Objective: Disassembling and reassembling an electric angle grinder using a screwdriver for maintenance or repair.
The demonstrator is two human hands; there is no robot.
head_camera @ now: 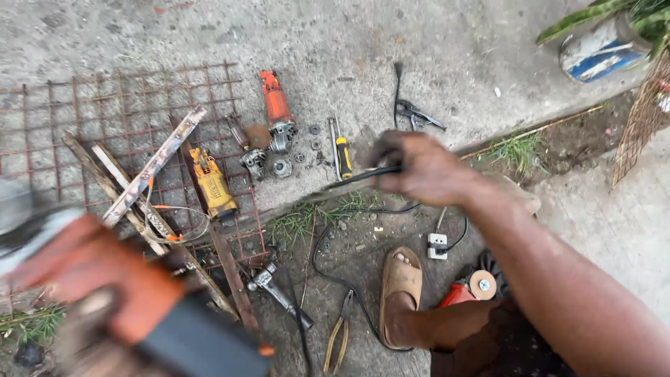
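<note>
My right hand point(422, 169) is in the middle of the view, shut on a black cable point(359, 177) that runs left from my fist. My left hand point(78, 334) is at the lower left, very close to the camera and blurred. It appears wrapped around an orange and black power tool point(150, 307). On the concrete beyond my hands lie a yellow grinder body point(211, 185), an orange grinder point(277, 108) and loose metal parts point(283, 166) between them. A yellow-handled screwdriver point(342, 150) lies just left of my right hand.
Rusty wire mesh point(105, 112) with crossed bars point(150, 167) covers the left ground. Locking pliers point(419, 115) lie farther off, yellow-handled pliers point(338, 335) near my sandalled foot point(400, 279). A white socket point(437, 246) and red grinder point(469, 287) sit by my leg. A painted can point(604, 49) stands top right.
</note>
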